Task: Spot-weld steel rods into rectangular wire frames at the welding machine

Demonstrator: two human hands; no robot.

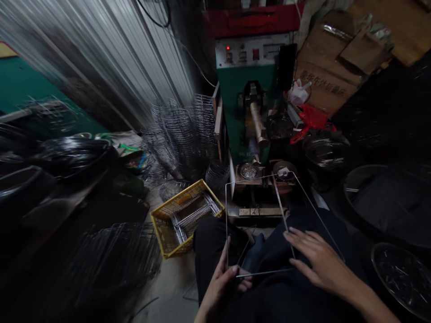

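Observation:
A thin bent metal wire frame (279,197), with squared corners, is held above my lap in front of the green machine. My left hand (222,280) pinches its near left corner between thumb and fingers. On the other side, my right hand (313,255) has thumb and fingertips closed on a straight bar of the frame, its palm facing down. The frame's far edge lies in view before two small dishes, the left dish (249,171) holding small shiny pieces.
The green machine (232,98) has a protruding metal arm (257,123) and a lit red lamp. A yellow crate (161,235) holds bent wire pieces (195,215). Stacked wire racks (178,130) stand behind it. Cardboard (323,67) and dark tubs (346,197) are at right.

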